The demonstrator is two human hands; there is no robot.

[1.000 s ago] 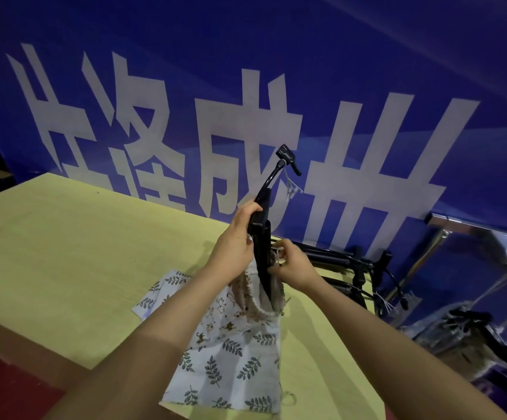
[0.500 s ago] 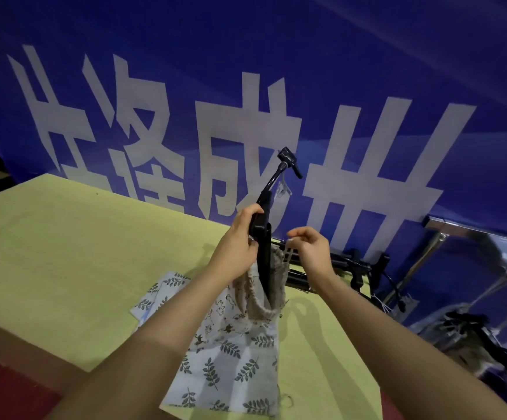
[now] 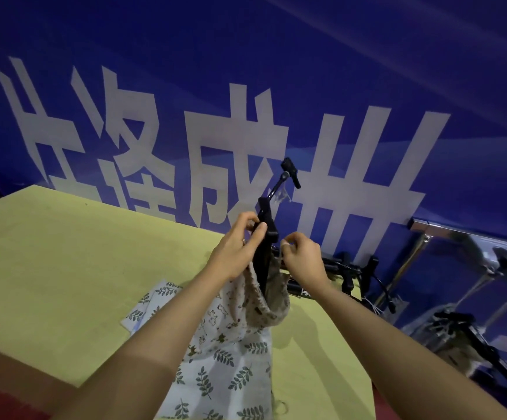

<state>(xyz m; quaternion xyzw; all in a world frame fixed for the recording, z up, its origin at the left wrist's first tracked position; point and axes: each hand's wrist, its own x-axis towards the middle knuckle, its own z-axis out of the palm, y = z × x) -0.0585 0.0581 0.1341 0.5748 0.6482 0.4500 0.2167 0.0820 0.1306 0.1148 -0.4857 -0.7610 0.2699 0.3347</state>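
Note:
A black folded tripod stick (image 3: 263,256) stands upright with its lower end inside a beige patterned drawstring bag (image 3: 264,301). Its thin top with a small clamp head (image 3: 290,171) points up and right. My left hand (image 3: 237,247) grips the black stick and the bag's rim. My right hand (image 3: 302,256) pinches the bag's drawstring beside the stick. Under the bag lies a white cloth bag with a leaf print (image 3: 222,365) on the yellow table (image 3: 64,268).
More black tripods (image 3: 346,274) lie at the table's far right edge, behind my right hand. A blue banner with large white characters (image 3: 246,116) rises behind the table. A metal frame and more gear (image 3: 473,298) stand to the right, below table level.
My right hand has lifted from the bag's rim up to the height of my left hand, drawing the string upward. The stick and left hand have stayed almost in place.

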